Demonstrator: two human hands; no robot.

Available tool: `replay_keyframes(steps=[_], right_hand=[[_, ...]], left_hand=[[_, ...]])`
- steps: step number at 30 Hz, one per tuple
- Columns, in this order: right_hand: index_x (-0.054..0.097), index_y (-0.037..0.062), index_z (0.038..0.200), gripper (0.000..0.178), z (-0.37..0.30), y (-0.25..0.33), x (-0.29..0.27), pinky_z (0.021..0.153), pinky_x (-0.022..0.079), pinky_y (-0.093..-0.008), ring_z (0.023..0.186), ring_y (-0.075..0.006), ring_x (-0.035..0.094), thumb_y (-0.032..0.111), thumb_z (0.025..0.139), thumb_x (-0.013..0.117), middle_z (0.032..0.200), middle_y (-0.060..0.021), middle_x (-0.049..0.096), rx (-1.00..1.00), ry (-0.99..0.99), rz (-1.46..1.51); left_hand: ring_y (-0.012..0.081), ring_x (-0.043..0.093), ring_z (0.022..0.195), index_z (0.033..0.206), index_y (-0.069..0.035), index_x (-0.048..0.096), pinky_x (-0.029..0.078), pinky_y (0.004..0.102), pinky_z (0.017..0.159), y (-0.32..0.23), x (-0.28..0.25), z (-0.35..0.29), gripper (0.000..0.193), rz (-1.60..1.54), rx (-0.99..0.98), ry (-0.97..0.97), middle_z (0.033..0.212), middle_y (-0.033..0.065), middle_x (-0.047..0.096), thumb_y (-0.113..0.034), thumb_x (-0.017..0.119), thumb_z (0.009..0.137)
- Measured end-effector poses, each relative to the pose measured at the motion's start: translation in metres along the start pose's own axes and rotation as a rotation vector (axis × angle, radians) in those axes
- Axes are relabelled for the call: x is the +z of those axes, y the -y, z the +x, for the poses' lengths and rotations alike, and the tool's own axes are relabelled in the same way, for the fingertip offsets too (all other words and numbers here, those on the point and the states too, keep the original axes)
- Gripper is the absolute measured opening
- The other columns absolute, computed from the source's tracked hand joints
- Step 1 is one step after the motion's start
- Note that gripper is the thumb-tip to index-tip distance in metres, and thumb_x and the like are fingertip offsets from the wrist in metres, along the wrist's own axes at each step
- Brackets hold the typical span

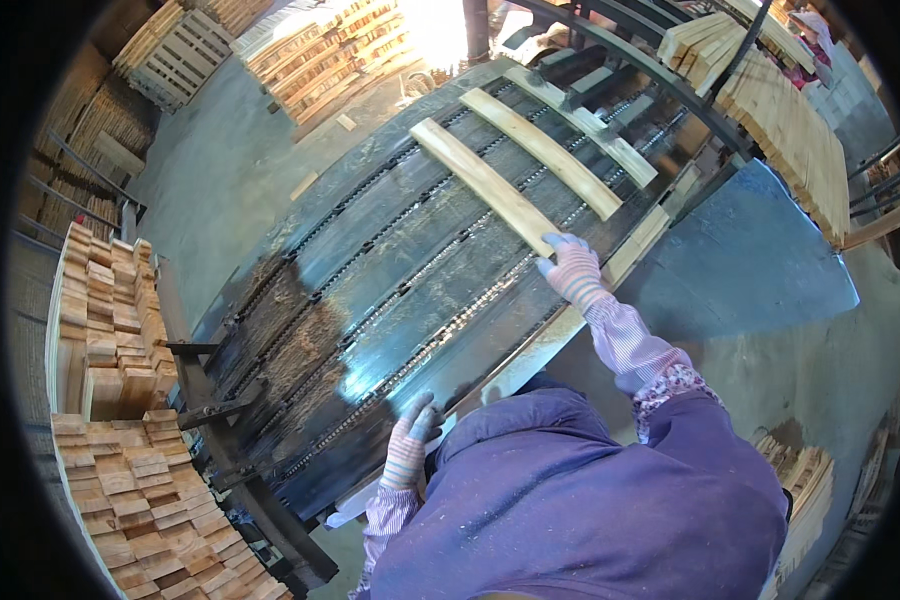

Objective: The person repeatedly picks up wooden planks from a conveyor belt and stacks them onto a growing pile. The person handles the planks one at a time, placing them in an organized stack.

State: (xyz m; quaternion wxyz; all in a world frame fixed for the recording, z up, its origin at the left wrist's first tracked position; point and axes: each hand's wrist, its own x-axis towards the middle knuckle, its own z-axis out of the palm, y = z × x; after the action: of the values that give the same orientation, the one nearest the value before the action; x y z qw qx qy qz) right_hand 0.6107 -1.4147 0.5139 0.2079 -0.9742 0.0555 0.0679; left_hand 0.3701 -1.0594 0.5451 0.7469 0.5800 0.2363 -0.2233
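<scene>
My right hand [574, 270], in a striped glove with grey fingertips, grips the near end of a pale wooden board [480, 180]. The board lies slantwise across the chains of a dark metal conveyor table [410, 270]. Beyond it, a second board [540, 150] rests roughly parallel, and a third [595, 130] lies farther off beside the machine frame. My left hand [410, 440], gloved alike, is by the table's near edge, fingers extended and nothing seen in them. The undersides of my right fingers are partly hidden.
Stacked wood blocks [140, 490] stand at the left, past a dark metal rail [260, 500]. Board stacks [330, 50] stand at the back. A large board pile [770, 110] is at the upper right, above a bluish metal sheet [740, 260]. Another person [815, 40] is beyond. Sawdust [300, 345] covers part of the table.
</scene>
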Motion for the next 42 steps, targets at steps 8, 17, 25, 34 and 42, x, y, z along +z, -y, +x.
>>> replay_keyframes(steps=[8, 17, 25, 34, 42], right_hand=[[0.046, 0.0228, 0.151, 0.085, 0.065, 0.009, 0.000, 0.114, 0.029, -0.0607, 0.135, -0.0333, 0.048, 0.053, 0.079, 0.080, 0.139, -0.0135, 0.058, -0.042, 0.095, -0.369], [0.064, 0.0049, 0.132, 0.050, 0.050, -0.010, -0.001, 0.082, 0.060, -0.0390, 0.091, -0.0241, 0.072, 0.028, 0.089, 0.074, 0.106, -0.0116, 0.072, -0.019, 0.911, 1.269], [0.064, 0.0154, 0.138, 0.060, 0.095, -0.073, -0.076, 0.104, 0.051, -0.0457, 0.121, -0.0334, 0.067, 0.044, 0.086, 0.074, 0.129, -0.0145, 0.071, -0.442, 0.399, -0.003], [0.041, 0.0190, 0.155, 0.085, 0.156, -0.081, -0.125, 0.115, 0.033, -0.0582, 0.141, -0.0400, 0.049, 0.050, 0.084, 0.077, 0.145, -0.0250, 0.055, -0.195, 0.372, -0.316], [0.035, 0.0078, 0.159, 0.090, 0.123, -0.123, -0.109, 0.100, 0.053, -0.0460, 0.115, -0.0314, 0.063, 0.033, 0.085, 0.079, 0.130, -0.0203, 0.061, -0.061, 0.983, 1.239]], left_hand=[[0.0199, 0.066, 0.109, 0.147, 0.000, 0.053, 0.055, 0.0357, 0.096, -0.044, 0.122, 0.034, 0.055, 0.104, 0.146, 0.171, 0.126, 0.0107, 0.067, -0.035, 0.063, 0.105], [0.0312, 0.062, 0.117, 0.151, -0.007, 0.045, 0.049, 0.0524, 0.104, -0.036, 0.192, 0.101, 0.086, -0.349, 0.039, 0.080, 0.137, 0.0142, 0.060, -0.068, 0.063, 0.094], [0.0310, 0.069, 0.110, 0.140, -0.003, 0.051, 0.058, 0.0497, 0.095, -0.048, 0.267, 0.135, 0.063, -0.463, 0.150, 0.070, 0.121, 0.0133, 0.064, -0.035, 0.076, 0.093], [0.0284, 0.071, 0.104, 0.150, -0.009, 0.041, 0.064, 0.0423, 0.083, -0.051, 0.332, 0.151, 0.063, -0.378, 0.290, -0.139, 0.121, 0.0115, 0.061, -0.032, 0.070, 0.099], [0.0280, 0.062, 0.119, 0.166, -0.008, 0.023, 0.053, 0.0386, 0.100, -0.061, 0.401, 0.172, 0.092, -0.039, 0.345, -0.115, 0.145, 0.0183, 0.053, -0.046, 0.071, 0.098]])
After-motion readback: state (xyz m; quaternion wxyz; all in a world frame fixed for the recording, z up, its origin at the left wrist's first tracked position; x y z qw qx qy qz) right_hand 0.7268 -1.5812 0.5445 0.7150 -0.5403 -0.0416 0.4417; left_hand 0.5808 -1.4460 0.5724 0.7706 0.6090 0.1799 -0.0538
